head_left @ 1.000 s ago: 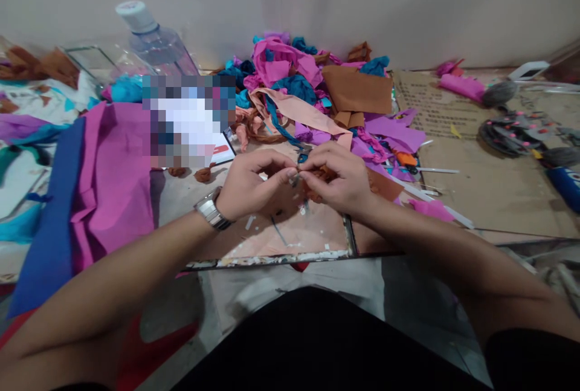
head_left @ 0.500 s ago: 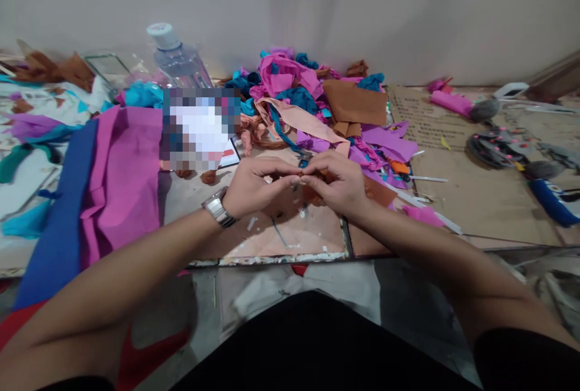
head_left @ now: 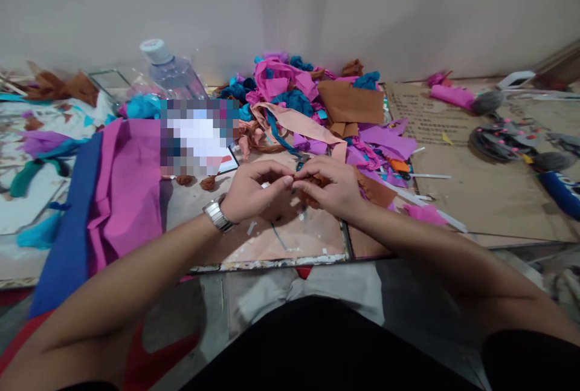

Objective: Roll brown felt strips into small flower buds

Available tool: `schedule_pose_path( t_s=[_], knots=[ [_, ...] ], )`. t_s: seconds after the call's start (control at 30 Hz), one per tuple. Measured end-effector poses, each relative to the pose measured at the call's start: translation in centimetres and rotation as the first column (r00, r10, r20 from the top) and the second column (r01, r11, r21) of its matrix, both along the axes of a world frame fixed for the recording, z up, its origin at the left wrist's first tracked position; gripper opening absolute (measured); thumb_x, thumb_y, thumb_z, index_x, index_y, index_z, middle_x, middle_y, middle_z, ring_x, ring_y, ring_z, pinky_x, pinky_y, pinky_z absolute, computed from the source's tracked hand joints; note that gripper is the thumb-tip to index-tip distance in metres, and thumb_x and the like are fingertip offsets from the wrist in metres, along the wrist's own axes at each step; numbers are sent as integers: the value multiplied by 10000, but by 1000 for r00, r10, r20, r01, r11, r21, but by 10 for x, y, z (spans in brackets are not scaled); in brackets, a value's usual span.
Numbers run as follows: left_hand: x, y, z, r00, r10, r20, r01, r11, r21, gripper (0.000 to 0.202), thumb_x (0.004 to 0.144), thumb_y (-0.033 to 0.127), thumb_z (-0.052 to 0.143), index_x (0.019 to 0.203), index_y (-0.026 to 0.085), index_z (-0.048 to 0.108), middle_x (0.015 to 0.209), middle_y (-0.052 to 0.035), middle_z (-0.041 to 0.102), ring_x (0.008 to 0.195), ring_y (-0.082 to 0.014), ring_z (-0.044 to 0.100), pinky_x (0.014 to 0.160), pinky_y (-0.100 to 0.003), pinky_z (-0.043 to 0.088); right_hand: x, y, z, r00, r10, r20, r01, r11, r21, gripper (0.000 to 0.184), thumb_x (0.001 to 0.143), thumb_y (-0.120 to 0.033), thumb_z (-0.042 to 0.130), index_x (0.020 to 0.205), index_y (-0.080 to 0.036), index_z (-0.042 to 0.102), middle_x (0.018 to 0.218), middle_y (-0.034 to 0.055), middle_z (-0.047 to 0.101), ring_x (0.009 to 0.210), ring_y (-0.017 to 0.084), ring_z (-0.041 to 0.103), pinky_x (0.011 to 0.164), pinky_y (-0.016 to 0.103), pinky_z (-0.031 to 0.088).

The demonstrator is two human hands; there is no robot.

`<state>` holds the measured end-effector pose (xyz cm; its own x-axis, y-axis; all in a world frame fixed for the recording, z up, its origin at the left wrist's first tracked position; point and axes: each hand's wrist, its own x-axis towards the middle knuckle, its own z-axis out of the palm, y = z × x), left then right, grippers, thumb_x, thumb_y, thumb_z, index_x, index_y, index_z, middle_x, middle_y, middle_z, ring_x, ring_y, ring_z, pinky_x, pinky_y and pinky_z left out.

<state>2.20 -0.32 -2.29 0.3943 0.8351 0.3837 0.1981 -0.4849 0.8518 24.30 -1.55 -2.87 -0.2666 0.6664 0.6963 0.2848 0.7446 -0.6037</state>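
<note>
My left hand (head_left: 254, 193), with a metal watch at the wrist, and my right hand (head_left: 333, 188) meet at their fingertips over a glass pane (head_left: 290, 240) on the floor. Both pinch a small crumpled brown piece of paper (head_left: 312, 182), most of it hidden under my right fingers. A pile of crepe paper scraps (head_left: 308, 98) in pink, teal, purple, brown and peach lies just beyond my hands.
Large magenta and blue sheets (head_left: 118, 191) lie at the left. A plastic water bottle (head_left: 174, 74) stands behind them. Flat cardboard (head_left: 480, 185) covers the floor at the right, with a pink roll (head_left: 455, 96) and dark tools (head_left: 498, 137) on it. A wall closes the back.
My hands have stayed pinched together on the brown piece, with small finger shifts. The camera view has tilted slightly, so things sit a little differently in the picture.
</note>
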Motion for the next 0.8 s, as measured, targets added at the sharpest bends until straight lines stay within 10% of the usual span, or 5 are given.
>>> schedule_pose_path(
  t_s=[0.8],
  knots=[
    [7, -4, 8, 995, -57, 83, 67, 990, -126, 169, 929, 303, 767, 916, 141, 813, 760, -55, 792, 618, -103, 696, 585, -180, 552, 2, -5, 1, 998, -8, -67, 0, 993, -114, 83, 889, -282, 839, 909, -231, 777, 846, 11, 771, 803, 152, 719, 747, 307, 572]
  ],
)
